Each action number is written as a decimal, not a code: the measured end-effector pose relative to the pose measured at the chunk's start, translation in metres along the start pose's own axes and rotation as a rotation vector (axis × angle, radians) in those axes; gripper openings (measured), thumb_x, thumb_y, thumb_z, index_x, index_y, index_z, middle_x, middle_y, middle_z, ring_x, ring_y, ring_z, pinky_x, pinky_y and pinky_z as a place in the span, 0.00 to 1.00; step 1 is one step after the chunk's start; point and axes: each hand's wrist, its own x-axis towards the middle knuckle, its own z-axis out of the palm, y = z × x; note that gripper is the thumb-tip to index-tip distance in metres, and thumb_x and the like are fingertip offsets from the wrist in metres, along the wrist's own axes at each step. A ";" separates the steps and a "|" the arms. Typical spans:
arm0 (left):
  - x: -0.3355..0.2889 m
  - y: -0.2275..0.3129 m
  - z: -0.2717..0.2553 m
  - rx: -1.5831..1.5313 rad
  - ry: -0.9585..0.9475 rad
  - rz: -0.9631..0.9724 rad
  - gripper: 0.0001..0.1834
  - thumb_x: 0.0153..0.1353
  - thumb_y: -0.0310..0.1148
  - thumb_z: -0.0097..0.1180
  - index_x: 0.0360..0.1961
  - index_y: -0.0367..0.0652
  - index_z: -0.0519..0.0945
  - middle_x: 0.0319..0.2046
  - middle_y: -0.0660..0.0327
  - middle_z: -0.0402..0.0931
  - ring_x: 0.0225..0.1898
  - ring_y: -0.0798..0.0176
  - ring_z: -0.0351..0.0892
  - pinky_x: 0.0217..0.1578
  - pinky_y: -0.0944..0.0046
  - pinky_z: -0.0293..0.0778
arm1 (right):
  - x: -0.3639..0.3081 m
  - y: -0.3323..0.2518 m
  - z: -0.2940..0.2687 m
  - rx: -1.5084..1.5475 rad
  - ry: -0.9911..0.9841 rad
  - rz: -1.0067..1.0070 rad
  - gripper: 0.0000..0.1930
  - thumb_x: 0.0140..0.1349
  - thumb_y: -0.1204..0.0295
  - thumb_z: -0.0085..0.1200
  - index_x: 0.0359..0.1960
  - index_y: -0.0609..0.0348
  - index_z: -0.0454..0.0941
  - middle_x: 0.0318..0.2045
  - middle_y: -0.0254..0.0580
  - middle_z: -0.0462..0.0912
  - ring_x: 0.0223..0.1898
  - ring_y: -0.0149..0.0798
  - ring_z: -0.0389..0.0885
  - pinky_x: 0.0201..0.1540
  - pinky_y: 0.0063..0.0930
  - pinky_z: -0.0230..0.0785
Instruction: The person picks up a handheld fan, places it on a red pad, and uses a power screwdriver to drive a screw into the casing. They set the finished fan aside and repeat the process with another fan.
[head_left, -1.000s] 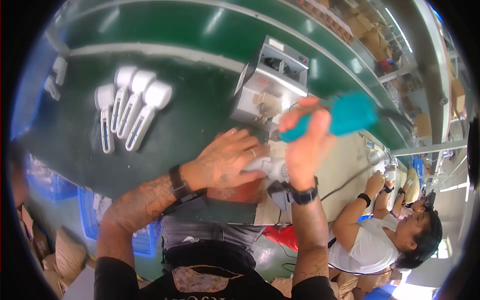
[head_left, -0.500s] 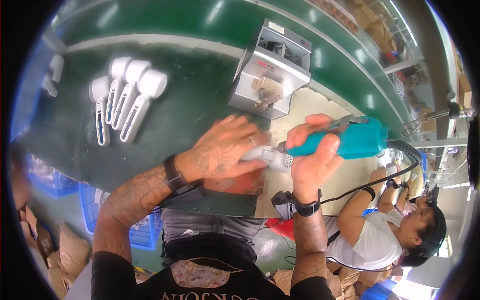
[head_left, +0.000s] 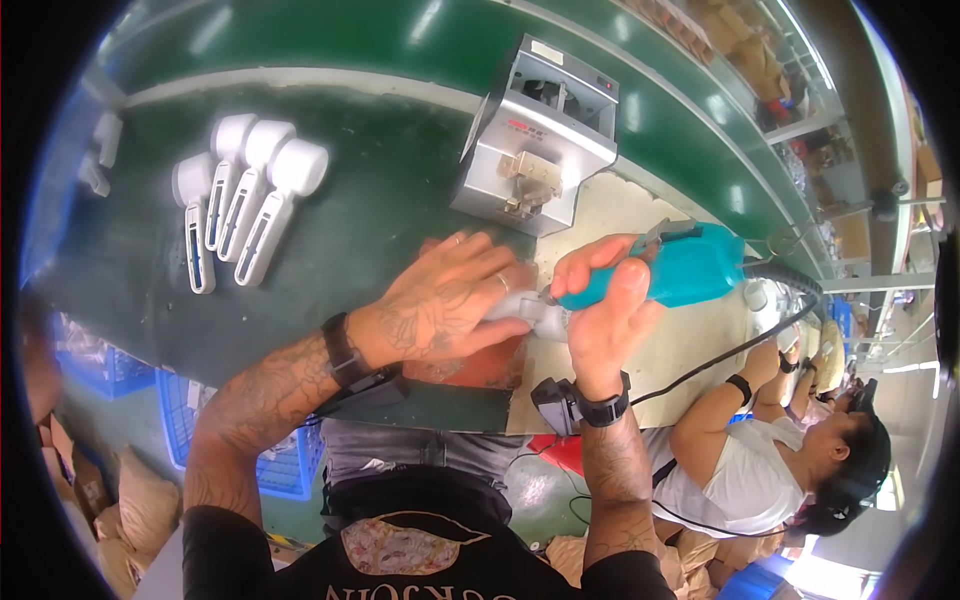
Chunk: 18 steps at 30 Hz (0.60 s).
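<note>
My left hand (head_left: 445, 305) is closed around a small white plastic part (head_left: 548, 318), pinning it over a reddish-brown pad (head_left: 470, 368). The fingers cover much of the part. In my right hand (head_left: 603, 325) is a teal electric screwdriver (head_left: 695, 268), held almost level. Its tip points left and meets the white part, or comes very close to it; my fingers partly hide that spot. Off to the left lie several white devices (head_left: 265, 205) with round heads and slotted handles, fanned out side by side on the dark green tabletop (head_left: 370, 170).
A silver bench machine (head_left: 540, 145) stands beyond my hands. Beige sheeting (head_left: 600, 215) covers the table's right part. The screwdriver's black cable (head_left: 715, 360) runs off to the right. Blue crates (head_left: 180, 420) sit below the left edge. Another person (head_left: 745, 450) sits at the right.
The screwdriver and my right hand have shifted slightly left and down, toward the white part. My left hand stays in place with the part. The whole view has moved slightly.
</note>
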 end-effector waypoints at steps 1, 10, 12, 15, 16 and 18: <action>0.000 -0.001 0.002 -0.003 0.021 0.017 0.21 0.59 0.46 0.68 0.49 0.48 0.82 0.46 0.63 0.77 0.47 0.54 0.74 0.50 0.49 0.71 | 0.001 -0.001 0.001 -0.016 0.023 0.031 0.28 0.74 0.45 0.50 0.41 0.64 0.69 0.24 0.42 0.73 0.24 0.38 0.75 0.28 0.33 0.70; -0.002 0.002 -0.007 -0.035 0.029 0.020 0.19 0.58 0.44 0.65 0.47 0.48 0.82 0.42 0.62 0.75 0.45 0.55 0.72 0.47 0.51 0.72 | 0.067 -0.007 0.033 -0.055 0.119 -0.090 0.25 0.77 0.50 0.47 0.46 0.66 0.72 0.24 0.38 0.76 0.27 0.36 0.78 0.33 0.30 0.71; -0.003 0.001 -0.006 -0.025 0.040 0.022 0.19 0.58 0.44 0.65 0.47 0.48 0.82 0.42 0.62 0.74 0.45 0.55 0.72 0.47 0.51 0.72 | 0.076 0.006 0.038 -0.089 0.101 -0.166 0.24 0.77 0.51 0.47 0.45 0.66 0.72 0.25 0.38 0.76 0.27 0.36 0.78 0.33 0.31 0.71; -0.003 -0.001 -0.004 -0.041 0.062 0.046 0.20 0.57 0.44 0.65 0.48 0.48 0.82 0.42 0.61 0.74 0.46 0.55 0.72 0.48 0.51 0.72 | 0.076 0.019 0.041 -0.045 0.063 -0.173 0.21 0.78 0.54 0.47 0.44 0.65 0.72 0.24 0.38 0.76 0.27 0.36 0.78 0.32 0.30 0.71; -0.002 0.000 -0.004 -0.051 0.046 0.046 0.20 0.57 0.43 0.65 0.49 0.48 0.82 0.43 0.61 0.74 0.46 0.54 0.72 0.48 0.51 0.72 | 0.075 0.020 0.040 -0.029 0.048 -0.183 0.20 0.78 0.55 0.47 0.44 0.65 0.72 0.24 0.39 0.77 0.27 0.35 0.79 0.32 0.30 0.71; -0.002 0.001 -0.004 -0.063 0.026 0.048 0.20 0.57 0.43 0.64 0.50 0.48 0.81 0.44 0.61 0.75 0.47 0.54 0.73 0.49 0.51 0.72 | 0.077 0.019 0.037 -0.056 0.028 -0.172 0.20 0.78 0.55 0.47 0.44 0.64 0.73 0.24 0.40 0.77 0.27 0.36 0.79 0.32 0.30 0.71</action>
